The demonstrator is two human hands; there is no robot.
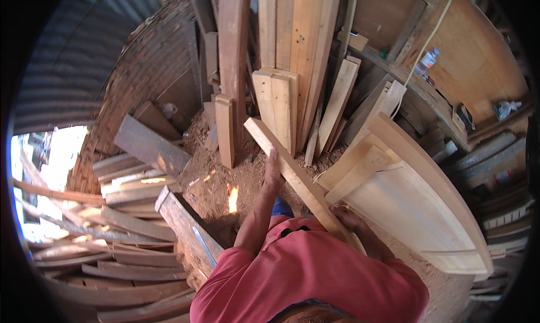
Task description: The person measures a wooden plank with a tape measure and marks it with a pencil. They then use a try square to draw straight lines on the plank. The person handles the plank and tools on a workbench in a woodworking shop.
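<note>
Red shirt [309, 269] foremost, left hand [273, 168] and right hand [346, 217] grip a wooden plank [299, 179] slanting between them.

Board [292, 174]: pale wood, smooth and matt along its long face. Panel [410, 210]: light wood, smooth, with a faint sheen. Planks [306, 39]: wood, flat-faced, matt, marked by dark knots. Post [232, 41]: reddish-brown wood, matt. Offcuts [138, 294]: wood, rough and dull. Sheet [62, 55]: corrugated, apparently metal, dull. Bottle [430, 59]: clear plastic, glossy. Shirt [315, 269]: red cloth, matt, softly creased. Ground [253, 174]: loose, rough wood shavings.
</note>
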